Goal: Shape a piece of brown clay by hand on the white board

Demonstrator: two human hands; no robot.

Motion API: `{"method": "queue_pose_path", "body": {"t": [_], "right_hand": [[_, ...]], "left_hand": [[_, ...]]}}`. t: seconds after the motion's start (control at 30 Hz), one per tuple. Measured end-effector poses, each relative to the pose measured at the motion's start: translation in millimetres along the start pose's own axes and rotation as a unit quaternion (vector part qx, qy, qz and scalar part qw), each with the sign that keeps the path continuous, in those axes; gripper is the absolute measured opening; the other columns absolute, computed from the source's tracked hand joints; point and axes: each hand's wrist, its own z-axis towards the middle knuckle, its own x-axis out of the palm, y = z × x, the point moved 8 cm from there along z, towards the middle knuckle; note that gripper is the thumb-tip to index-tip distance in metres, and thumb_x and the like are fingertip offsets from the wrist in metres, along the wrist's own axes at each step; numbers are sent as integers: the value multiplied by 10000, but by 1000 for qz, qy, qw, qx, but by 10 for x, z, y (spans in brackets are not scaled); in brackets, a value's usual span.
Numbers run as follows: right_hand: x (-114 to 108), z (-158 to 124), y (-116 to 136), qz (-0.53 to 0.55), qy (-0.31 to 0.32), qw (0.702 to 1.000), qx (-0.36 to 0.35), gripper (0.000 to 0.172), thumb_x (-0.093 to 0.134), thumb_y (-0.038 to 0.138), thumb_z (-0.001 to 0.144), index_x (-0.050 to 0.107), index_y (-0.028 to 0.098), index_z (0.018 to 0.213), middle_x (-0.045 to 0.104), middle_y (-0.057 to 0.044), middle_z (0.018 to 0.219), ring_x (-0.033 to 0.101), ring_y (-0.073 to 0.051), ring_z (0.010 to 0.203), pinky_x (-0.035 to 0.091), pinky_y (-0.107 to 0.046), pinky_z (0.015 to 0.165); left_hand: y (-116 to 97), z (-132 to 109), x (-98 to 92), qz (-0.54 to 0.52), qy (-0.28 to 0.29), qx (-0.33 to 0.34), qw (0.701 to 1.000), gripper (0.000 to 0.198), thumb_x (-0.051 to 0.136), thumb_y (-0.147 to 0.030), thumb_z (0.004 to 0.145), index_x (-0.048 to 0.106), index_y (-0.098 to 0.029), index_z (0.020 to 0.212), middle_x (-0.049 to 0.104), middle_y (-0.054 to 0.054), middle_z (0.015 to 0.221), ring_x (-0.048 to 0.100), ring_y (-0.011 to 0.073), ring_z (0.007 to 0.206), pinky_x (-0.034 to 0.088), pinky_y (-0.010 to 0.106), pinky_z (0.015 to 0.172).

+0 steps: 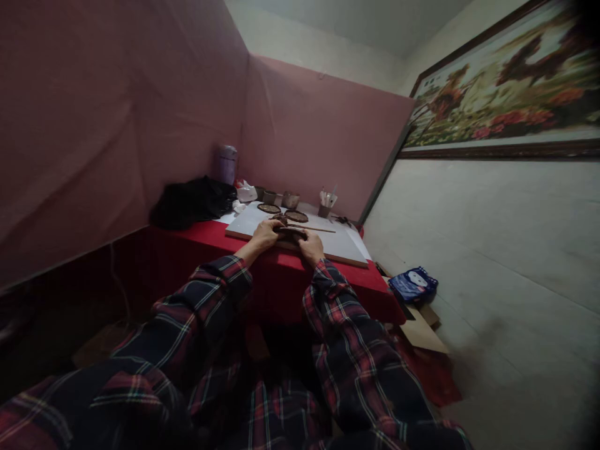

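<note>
While both hands meet at the near edge of the board, a dark piece (291,234) sits between them, near the middle of that edge; whether it rests on the board or is held just above it, I cannot tell. The left hand (266,235) grips its left end, fingers bent over the top, and the right hand (310,246) grasps the opposite end, its thumb side turned toward the piece. Just behind the left fingers lies a small brown lump (280,219), and a thin stick (319,229) stretches from near it toward the right across the white board (347,250). Farther back, two round, flat, dark discs lie side by side, the left disc (269,208) a little farther off than the right disc (297,216). Behind them stand a few small pots, among them a wide brown pot (291,200) and a dark pot (269,197). To their right, a cup (324,211) holds upright tools with pale handles (330,199). Left of the board, a black cloth or bag (193,201) is heaped on the red tablecloth (201,235), with a purple bottle (227,166) behind it and a crumpled white bag (247,192) beside it. Pink sheets (323,125) hang behind and to the left. Beyond the table's right side lies a blue packet (413,284), and a framed picture (510,94) hangs above on the pale wall (497,219).
</note>
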Motion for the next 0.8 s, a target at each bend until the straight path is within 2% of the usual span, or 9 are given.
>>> {"method": "queue_pose_path", "body": {"t": [0.2, 0.37, 0.57, 0.67, 0.8], "right_hand": [[7, 20, -19, 42, -6, 999, -12, 198, 573, 295, 833, 693, 206, 963, 724, -33, 928, 645, -189, 863, 485, -291, 815], [25, 27, -27, 55, -3, 998, -12, 233, 570, 301, 835, 692, 198, 1004, 721, -56, 980, 646, -212, 914, 479, -320, 842], [45, 46, -49, 119, -12, 992, -37, 222, 590, 369, 820, 685, 222, 957, 718, -19, 945, 645, -191, 894, 487, -308, 841], [43, 57, -70, 140, -20, 989, -40, 219, 560, 367, 837, 683, 221, 945, 715, -18, 943, 642, -186, 896, 487, -309, 851], [57, 71, -87, 143, -20, 988, -46, 227, 556, 377, 839, 681, 217, 938, 714, -21, 933, 640, -189, 892, 489, -316, 851]], "left_hand": [[-61, -9, -24, -43, 5, 24, 999, 272, 680, -275, 652, 735, -137, 879, 706, 49, 878, 622, 192, 835, 465, 283, 778], [-26, -15, -16, -50, 14, -7, 999, 247, 660, -301, 660, 738, -131, 822, 699, 41, 783, 604, 172, 737, 455, 270, 692], [-31, -16, -26, -53, 12, -12, 998, 231, 646, -268, 654, 739, -128, 814, 705, 36, 778, 610, 173, 744, 460, 268, 705], [-57, -18, -19, -68, 21, -4, 997, 276, 678, -316, 644, 744, -130, 837, 717, 51, 813, 622, 185, 762, 466, 279, 720], [-107, -28, -55, -79, 3, 15, 997, 318, 678, -405, 674, 750, -138, 830, 727, 79, 858, 629, 196, 803, 465, 290, 753]]}}
